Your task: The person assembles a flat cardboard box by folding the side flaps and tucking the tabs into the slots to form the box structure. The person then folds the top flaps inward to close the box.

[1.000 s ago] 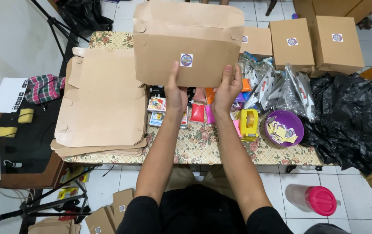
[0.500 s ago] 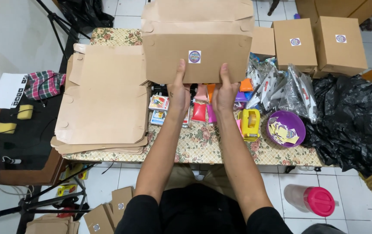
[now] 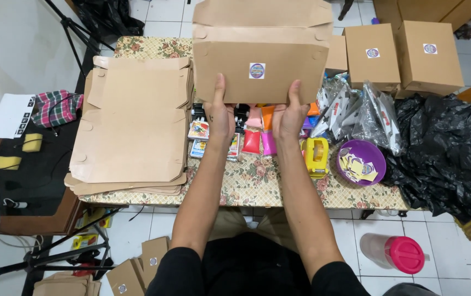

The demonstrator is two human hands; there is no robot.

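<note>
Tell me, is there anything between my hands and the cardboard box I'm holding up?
Nothing visible. The left hand and right hand both grip the bottom edge of the box directly, thumbs on its stickered face. The small packets and tape dispenser lie on the table below, apart from it.

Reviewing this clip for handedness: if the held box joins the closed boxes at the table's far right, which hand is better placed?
Probably the right hand: it grips the cardboard box on the side nearer the closed boxes; the left hand is farther away.
</note>
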